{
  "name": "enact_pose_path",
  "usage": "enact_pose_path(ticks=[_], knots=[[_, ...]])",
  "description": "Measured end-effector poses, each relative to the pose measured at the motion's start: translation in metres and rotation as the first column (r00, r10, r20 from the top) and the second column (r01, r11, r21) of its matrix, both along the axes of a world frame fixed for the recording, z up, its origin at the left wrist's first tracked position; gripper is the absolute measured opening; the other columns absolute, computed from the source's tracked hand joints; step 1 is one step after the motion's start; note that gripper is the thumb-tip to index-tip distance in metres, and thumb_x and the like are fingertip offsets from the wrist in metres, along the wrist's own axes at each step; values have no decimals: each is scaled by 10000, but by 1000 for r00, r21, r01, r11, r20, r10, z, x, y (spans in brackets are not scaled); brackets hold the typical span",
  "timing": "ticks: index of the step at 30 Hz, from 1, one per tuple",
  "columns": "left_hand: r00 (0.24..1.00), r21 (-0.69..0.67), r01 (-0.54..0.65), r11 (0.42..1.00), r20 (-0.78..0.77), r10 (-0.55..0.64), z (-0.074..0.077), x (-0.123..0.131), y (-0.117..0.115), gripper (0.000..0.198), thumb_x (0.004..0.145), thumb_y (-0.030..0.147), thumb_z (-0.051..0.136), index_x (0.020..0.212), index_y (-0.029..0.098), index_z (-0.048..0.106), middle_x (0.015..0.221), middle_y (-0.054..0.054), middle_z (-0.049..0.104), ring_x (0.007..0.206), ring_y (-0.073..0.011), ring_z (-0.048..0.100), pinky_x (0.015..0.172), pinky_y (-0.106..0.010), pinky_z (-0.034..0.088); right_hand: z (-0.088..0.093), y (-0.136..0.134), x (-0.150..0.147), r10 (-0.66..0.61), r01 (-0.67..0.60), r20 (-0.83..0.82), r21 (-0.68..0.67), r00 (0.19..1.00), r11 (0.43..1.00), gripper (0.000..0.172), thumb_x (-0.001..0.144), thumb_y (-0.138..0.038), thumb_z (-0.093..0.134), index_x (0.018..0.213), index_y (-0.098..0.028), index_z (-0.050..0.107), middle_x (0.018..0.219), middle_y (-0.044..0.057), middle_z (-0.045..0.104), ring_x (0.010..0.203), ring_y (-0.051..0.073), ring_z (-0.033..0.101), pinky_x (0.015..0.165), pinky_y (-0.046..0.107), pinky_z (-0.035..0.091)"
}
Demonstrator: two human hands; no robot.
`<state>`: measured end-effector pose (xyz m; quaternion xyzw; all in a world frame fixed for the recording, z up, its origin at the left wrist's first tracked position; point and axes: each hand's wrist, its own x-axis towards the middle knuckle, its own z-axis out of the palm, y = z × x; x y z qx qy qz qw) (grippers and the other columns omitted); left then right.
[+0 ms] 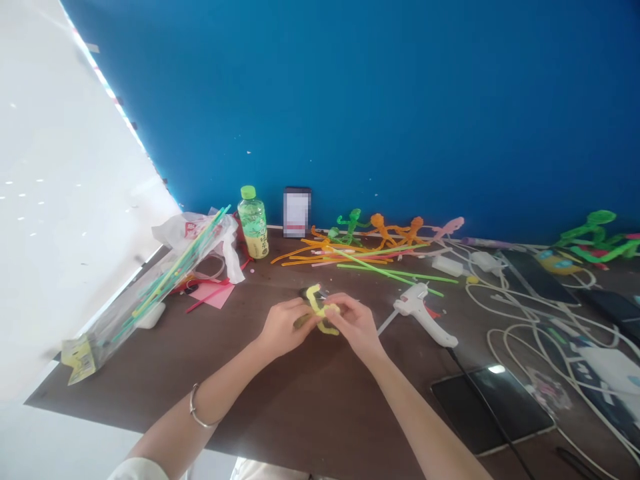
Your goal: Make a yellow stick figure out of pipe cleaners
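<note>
Near the middle of the dark tabletop, a small yellow pipe-cleaner figure (315, 295) is held between both hands. My left hand (286, 327) pinches it from the left, fingertips closed on its lower part. From the right, my right hand (356, 323) grips it with thumb and fingers pressed together. One bent yellow limb sticks up above the fingers and another curls below them; the rest is covered by my fingertips. A small dark object, too hidden to name, lies just behind the figure. To the right of my right hand a white glue gun (423, 310) lies on its side.
Loose orange and green pipe cleaners (370, 257) lie behind the hands, with finished figures (383, 230) along the wall. A drink bottle (254, 227) and a phone (297, 212) stand left of them. Bagged pipe cleaners (170, 280) lie left; a tablet (493, 407) and tangled white cables (520, 320) right.
</note>
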<state>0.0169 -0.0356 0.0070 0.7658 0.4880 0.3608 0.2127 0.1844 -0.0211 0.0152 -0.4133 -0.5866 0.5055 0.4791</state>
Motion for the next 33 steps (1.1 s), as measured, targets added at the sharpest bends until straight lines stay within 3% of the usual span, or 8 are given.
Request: enact_pose_path(ticks=[3,5,8,11,14,21,27,33], knots=[[977,-279,151,948,189,-100,7,3,-3,265,764,385,530,852,158,637,707,-41,600,618,-138,538,559,-237,395,8,-3,1,-86,88,106,-11,991,996,244,684,-389,638,790,-171,608,712,31,606,629,148,563,548,263,479],[910,-478,337,811,385,-151,9,4,-3,329,744,392,555,949,141,608,721,-51,622,617,-153,571,567,-251,436,10,-1,2,-112,118,131,-39,985,992,262,710,-401,609,828,-167,607,681,29,608,582,145,559,526,268,477],[813,-586,413,697,582,6,6,5,1,435,701,400,606,1025,114,553,776,-84,634,600,-167,601,582,-298,486,6,5,6,-145,147,87,-8,986,989,316,759,-408,549,976,-179,564,881,65,621,674,153,590,616,299,500],[769,-580,206,788,594,236,-5,2,10,436,685,402,618,1003,114,546,789,-79,623,627,-164,604,605,-314,502,-6,11,8,-267,263,62,65,962,963,333,789,-391,509,1048,-182,501,1017,94,575,797,165,589,720,336,492],[856,-473,-50,879,434,282,-15,-5,17,304,716,363,583,917,134,588,755,-49,598,659,-143,581,628,-283,491,-17,12,9,-370,348,134,160,919,924,270,793,-345,508,1005,-177,503,1009,98,565,884,184,565,772,352,472],[958,-153,-286,946,-64,279,5,-31,11,153,749,200,492,798,152,629,813,-87,598,724,-172,576,690,-297,460,-22,2,4,-272,118,354,401,895,909,164,842,-246,418,903,-184,557,858,73,599,767,174,577,720,337,480],[827,-115,-558,822,-151,541,21,-103,-30,240,769,236,436,949,191,587,884,-52,636,794,-182,597,754,-298,449,-27,-8,-7,-54,-267,576,457,816,848,315,836,-224,438,1137,-243,530,1164,85,539,1088,224,498,920,407,421],[465,198,-785,587,-437,770,18,-186,-83,263,774,275,410,933,178,596,1017,-100,559,984,-257,509,850,-370,398,-32,-10,-12,47,-422,654,429,755,798,282,856,-168,386,1041,-215,595,1178,78,548,1076,212,520,911,389,448]])
